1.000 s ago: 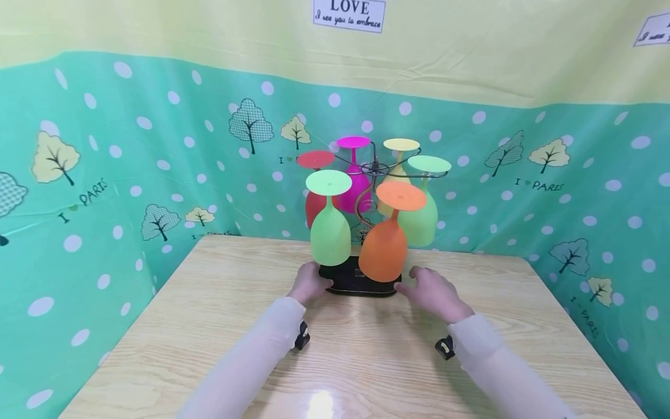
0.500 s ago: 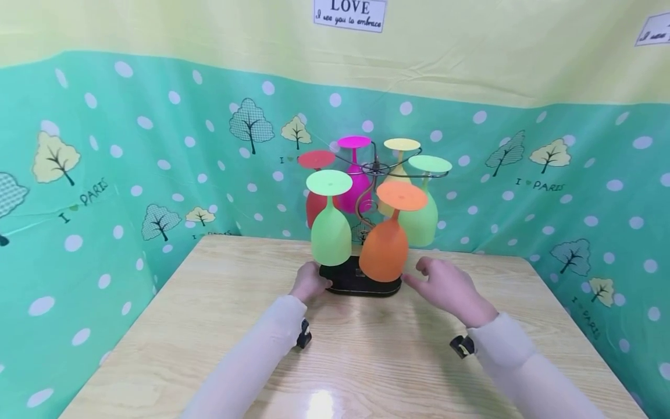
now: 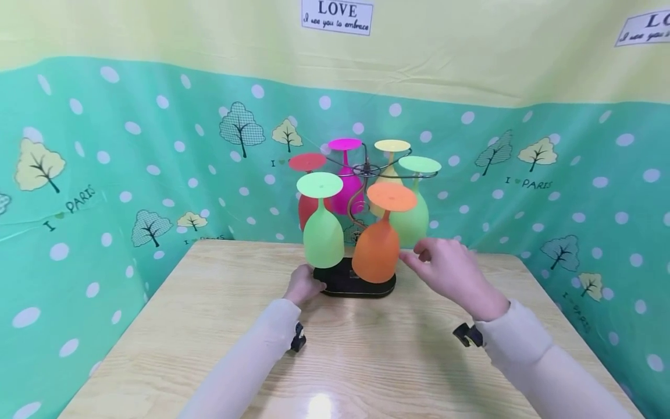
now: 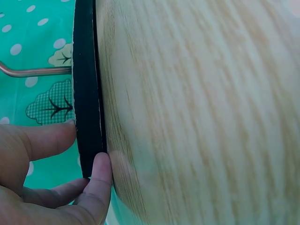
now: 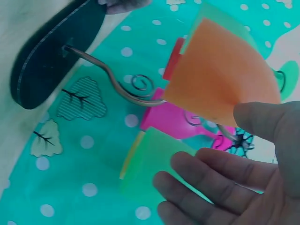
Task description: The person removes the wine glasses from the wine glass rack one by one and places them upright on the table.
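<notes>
A metal goblet stand (image 3: 358, 214) with curled wire arms rises from a flat black base (image 3: 361, 290). Several coloured goblets hang upside down from it, among them an orange goblet (image 3: 378, 256) and a light green goblet (image 3: 323, 240) in front. My left hand (image 3: 305, 284) grips the base's left end, thumb on one face and fingers on the other, as the left wrist view shows. Beside the orange goblet, my right hand (image 3: 454, 272) is held up with fingers loosely bent and nothing gripped. In the right wrist view its thumb (image 5: 262, 123) overlaps the orange goblet; contact cannot be told.
Behind the front pair hang a red goblet (image 3: 307, 162), a magenta goblet (image 3: 345, 189), a yellow goblet (image 3: 392, 146) and a second green goblet (image 3: 410, 218). The stand is near the back edge of a wooden table (image 3: 361, 355). A patterned curtain (image 3: 173, 139) surrounds the table.
My right hand has let go of the base's right end and risen to the orange goblet's side. My left hand keeps its grip. The head view has shifted slightly.
</notes>
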`<state>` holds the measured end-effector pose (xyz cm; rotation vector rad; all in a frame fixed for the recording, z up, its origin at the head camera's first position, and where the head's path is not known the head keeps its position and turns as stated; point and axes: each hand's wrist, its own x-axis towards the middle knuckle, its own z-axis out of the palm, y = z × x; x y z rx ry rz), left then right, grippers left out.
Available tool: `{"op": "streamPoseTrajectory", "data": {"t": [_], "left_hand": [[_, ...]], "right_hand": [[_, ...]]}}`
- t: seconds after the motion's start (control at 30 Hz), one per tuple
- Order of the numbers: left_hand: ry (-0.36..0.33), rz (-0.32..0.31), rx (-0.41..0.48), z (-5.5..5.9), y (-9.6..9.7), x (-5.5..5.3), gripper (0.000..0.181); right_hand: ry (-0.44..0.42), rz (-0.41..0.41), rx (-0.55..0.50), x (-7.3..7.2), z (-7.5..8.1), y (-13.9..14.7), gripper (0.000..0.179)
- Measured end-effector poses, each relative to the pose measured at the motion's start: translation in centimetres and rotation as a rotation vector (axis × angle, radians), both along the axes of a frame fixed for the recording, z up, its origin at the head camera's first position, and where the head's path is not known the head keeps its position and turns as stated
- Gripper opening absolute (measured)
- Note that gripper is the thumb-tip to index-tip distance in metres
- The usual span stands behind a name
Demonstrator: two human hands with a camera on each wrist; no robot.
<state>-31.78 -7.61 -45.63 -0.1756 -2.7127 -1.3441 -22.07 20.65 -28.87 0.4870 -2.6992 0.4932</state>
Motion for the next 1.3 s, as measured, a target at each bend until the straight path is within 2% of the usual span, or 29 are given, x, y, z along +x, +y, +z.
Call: {"op": "streamPoseTrajectory", "data": {"t": [0.27, 0.47, 0.67, 0.83, 1.0, 1.13, 1.3], "left_hand": [[-0.031, 0.011, 0.004, 0.2, 0.0, 0.2, 0.050], [-0.020, 0.005, 0.002, 0.3, -0.1, 0.3, 0.048], [-0.009, 0.001, 0.002, 0.1, -0.1, 0.1, 0.047], [-0.074, 0.020, 0.018, 0.1, -0.1, 0.1, 0.049], [-0.078, 0.027, 0.002, 0.1, -0.2, 0.2, 0.047], [-0.060, 0.034, -0.007, 0.1, -0.3, 0.2, 0.042], [-0.057, 0.023, 0.002, 0.1, -0.2, 0.0, 0.040]], "right_hand": [[0.161, -0.015, -0.031, 0.4, 2.6, -0.6, 0.025], [0.345, 0.010, -0.052, 0.3, 3.8, -1.1, 0.035], [0.646, 0.168, -0.063, -0.3, 4.2, -1.4, 0.045], [0.842, 0.317, -0.022, -0.6, 4.6, -2.0, 0.038], [0.914, 0.454, 0.024, -0.8, 4.9, -2.6, 0.017], [0.941, 0.485, 0.013, -0.8, 5.0, -3.0, 0.010], [0.967, 0.509, -0.012, -0.9, 5.2, -3.4, 0.014]]}}
